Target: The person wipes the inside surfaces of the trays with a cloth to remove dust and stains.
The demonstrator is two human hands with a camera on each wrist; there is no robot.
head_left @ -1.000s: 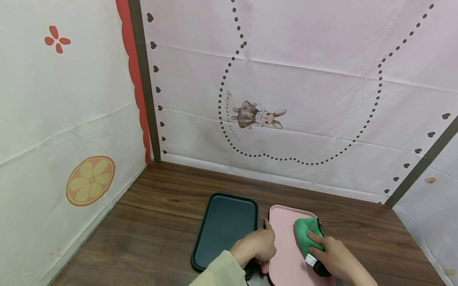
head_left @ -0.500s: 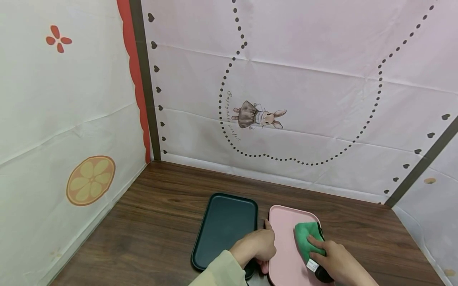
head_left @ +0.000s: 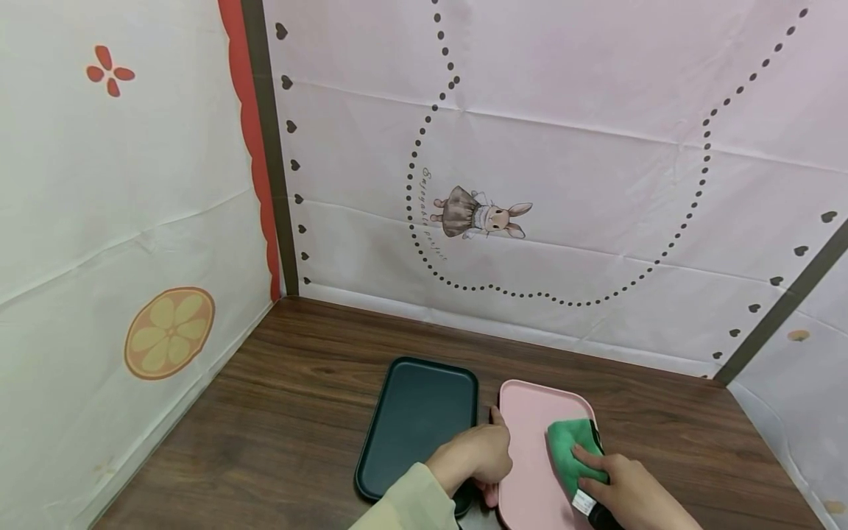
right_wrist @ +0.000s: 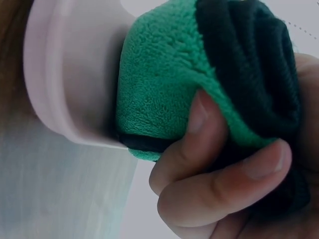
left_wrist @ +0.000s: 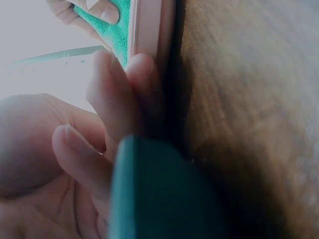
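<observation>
A pink tray [head_left: 530, 427] lies on the table. My right hand [head_left: 626, 482] grips a folded green cloth [head_left: 571, 449] with black edging and a white label, which lies against the tray's right side. In the right wrist view, fingers [right_wrist: 224, 194] curl round the bunched cloth [right_wrist: 159, 69], close to the tray's pale wall [right_wrist: 79, 74]. At the tray's left edge, my left hand [head_left: 480, 456] holds the rim, one finger reaching forward along it. Its fingertips [left_wrist: 142, 67] meet the tray's outer wall [left_wrist: 147, 30] in the left wrist view; part of that grip is hidden.
A dark green tray [head_left: 424, 412] lies left of the pink one, partly under the left forearm. The brown wooden table [head_left: 265, 412] ends at a printed cloth wall [head_left: 563, 184] at the back, with another cloth wall [head_left: 132, 221] on the left.
My right hand has drawn the green cloth slightly towards me and to the right along the pink tray. My left hand and both trays stay where they were.
</observation>
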